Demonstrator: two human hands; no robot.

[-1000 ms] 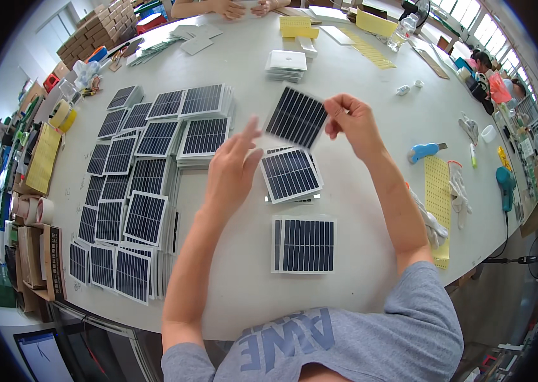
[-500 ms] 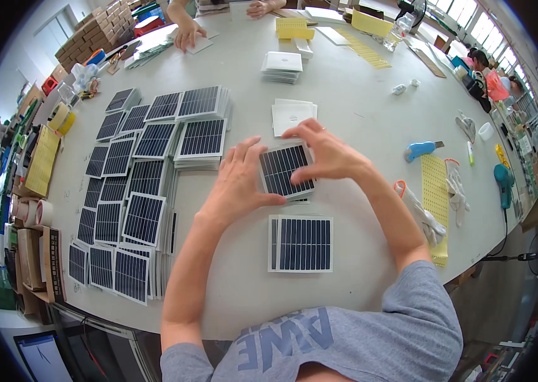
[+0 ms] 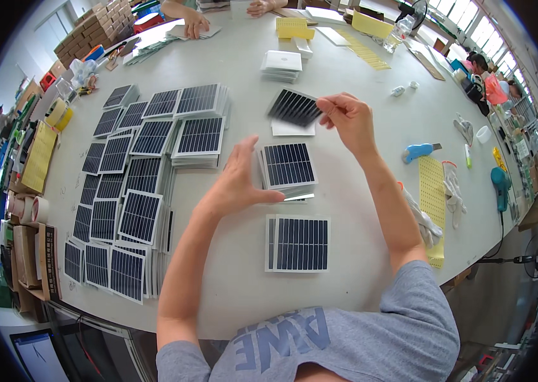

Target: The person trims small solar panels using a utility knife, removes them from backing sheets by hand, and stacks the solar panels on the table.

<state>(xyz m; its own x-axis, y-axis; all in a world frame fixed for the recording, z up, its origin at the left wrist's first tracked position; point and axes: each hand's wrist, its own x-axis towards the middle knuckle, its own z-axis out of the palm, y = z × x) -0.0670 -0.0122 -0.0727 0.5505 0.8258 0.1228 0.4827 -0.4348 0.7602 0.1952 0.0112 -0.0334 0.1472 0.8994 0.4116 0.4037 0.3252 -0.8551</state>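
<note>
My right hand [image 3: 349, 121] pinches the right edge of a small dark solar panel [image 3: 294, 107], blurred and tilted above the white-backed panels [image 3: 293, 129] in the middle of the table. Beside a stack of solar panels [image 3: 289, 165], my left hand [image 3: 241, 179] is spread, its thumb along the stack's near side and its fingers at the left edge. Closer to me lies another short pile of panels [image 3: 302, 245], dark face up. Several rows of stacked panels [image 3: 139, 208] cover the left of the table.
Farther back stands a white stack [image 3: 281, 63]. At right lie a blue utility knife [image 3: 420, 151], white gloves [image 3: 453, 194], a yellow perforated strip [image 3: 432, 210] and a teal heat gun [image 3: 502, 188]. Across the table, a co-worker's hand [image 3: 196, 24] rests on flat panels.
My right hand has lifted a panel off the middle stack and carried it away from me, tilting it. My left hand stays by the stack. The co-worker's hand has shifted slightly.
</note>
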